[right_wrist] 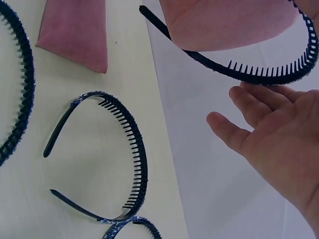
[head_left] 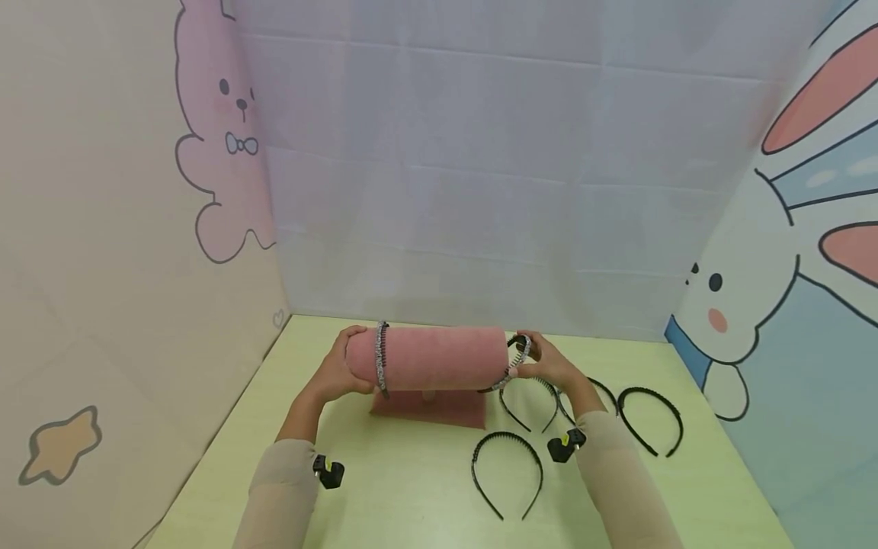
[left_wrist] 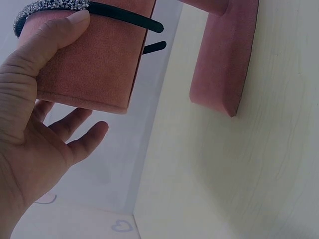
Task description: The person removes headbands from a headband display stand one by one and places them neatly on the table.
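Note:
A headband stand has a pink plush roll [head_left: 442, 358] lying crosswise over a pink base [head_left: 439, 410]. Around the roll's left part sits a glittery silver headband [head_left: 380, 358]. My left hand [head_left: 336, 374] grips the roll's left end. In the left wrist view its thumb [left_wrist: 79, 21] rests along the glittery band, with several fingers behind the roll. At the right end, my right hand [head_left: 549, 364] holds a toothed headband [right_wrist: 269, 79] whose arms reach around the roll's end. Its fingers [right_wrist: 254, 102] lie against the band's outer side in the right wrist view.
On the pale table [head_left: 391, 473], a black headband [head_left: 507, 435] lies in front of the stand. Another headband [right_wrist: 142, 159] lies beside the base, one is partly hidden by the right forearm, and a black one [head_left: 648, 390] is farther right. Printed curtains [head_left: 439, 191] enclose the table.

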Available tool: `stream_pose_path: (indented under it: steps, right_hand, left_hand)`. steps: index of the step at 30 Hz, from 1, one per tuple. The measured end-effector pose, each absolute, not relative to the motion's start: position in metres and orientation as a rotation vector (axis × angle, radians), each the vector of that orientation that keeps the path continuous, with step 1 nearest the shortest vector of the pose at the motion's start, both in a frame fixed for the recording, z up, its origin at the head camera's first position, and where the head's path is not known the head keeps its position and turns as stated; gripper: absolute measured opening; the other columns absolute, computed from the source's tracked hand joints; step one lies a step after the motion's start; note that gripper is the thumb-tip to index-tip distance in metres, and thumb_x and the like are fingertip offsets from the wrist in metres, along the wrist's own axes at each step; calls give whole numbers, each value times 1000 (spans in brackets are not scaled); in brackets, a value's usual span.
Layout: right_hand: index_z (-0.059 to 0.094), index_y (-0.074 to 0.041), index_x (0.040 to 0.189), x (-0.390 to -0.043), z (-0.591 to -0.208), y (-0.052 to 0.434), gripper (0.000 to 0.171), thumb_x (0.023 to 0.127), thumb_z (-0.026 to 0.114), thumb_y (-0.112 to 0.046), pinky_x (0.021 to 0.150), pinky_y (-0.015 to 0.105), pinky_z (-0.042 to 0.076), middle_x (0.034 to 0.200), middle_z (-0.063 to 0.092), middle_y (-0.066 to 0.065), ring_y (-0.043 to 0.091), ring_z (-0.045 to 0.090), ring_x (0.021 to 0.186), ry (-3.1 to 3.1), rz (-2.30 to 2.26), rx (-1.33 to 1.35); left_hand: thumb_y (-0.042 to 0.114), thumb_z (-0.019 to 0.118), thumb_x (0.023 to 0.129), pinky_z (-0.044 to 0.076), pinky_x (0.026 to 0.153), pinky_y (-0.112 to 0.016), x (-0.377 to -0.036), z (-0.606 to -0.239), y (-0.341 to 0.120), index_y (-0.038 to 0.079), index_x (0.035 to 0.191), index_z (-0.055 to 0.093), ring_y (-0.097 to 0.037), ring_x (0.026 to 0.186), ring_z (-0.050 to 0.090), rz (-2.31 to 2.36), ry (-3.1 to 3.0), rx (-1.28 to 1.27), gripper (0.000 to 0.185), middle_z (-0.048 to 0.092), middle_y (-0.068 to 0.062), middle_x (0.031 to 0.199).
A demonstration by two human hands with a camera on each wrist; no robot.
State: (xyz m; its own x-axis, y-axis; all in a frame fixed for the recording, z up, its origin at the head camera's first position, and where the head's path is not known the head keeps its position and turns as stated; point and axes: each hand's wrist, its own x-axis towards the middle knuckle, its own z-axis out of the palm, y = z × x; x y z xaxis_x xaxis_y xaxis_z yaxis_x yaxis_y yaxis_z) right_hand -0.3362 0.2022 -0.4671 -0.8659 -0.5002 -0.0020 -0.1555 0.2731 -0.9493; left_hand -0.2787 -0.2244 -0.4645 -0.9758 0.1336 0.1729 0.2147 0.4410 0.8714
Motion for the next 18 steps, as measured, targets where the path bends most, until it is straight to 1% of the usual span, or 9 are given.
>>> stream_pose_path:
  steps: [4,8,11,14,18]
  right_hand:
    - [18,-6,145,-329,-473,207,85,80,73,-14,100,58,24,146,21,28,41,12,135,2258,-1682,-553]
    - [15,-1,146,-321,-481,211,86,80,71,-8,102,56,19,147,14,29,42,8,135,2240,-1770,-536]
    - [13,-1,147,-316,-488,211,88,80,70,-6,103,56,17,148,11,28,42,7,135,2235,-1837,-521]
    - [13,-3,147,-312,-493,210,88,80,70,-5,103,54,18,149,12,25,40,8,135,2243,-1874,-483]
    - [14,-6,148,-306,-496,210,89,80,71,-7,102,54,21,149,13,24,39,12,135,2258,-1886,-451]
  left_hand:
    - [1,89,48,44,82,-45,-278,-465,-224,25,137,28,-35,108,46,-1585,-2607,-318,111,38,-9,133]
    - [1,89,48,44,83,-46,-277,-465,-224,25,136,28,-35,109,46,-1572,-2617,-306,110,37,-10,133]
    - [-3,88,48,44,83,-47,-277,-464,-225,25,136,28,-35,109,45,-1576,-2606,-305,110,38,-9,133]
    - [-5,88,48,43,84,-47,-279,-464,-225,25,135,29,-35,109,45,-1597,-2590,-312,110,38,-9,133]
    - [-4,88,48,44,84,-46,-279,-464,-225,25,136,28,-34,109,46,-1607,-2593,-320,110,38,-9,133]
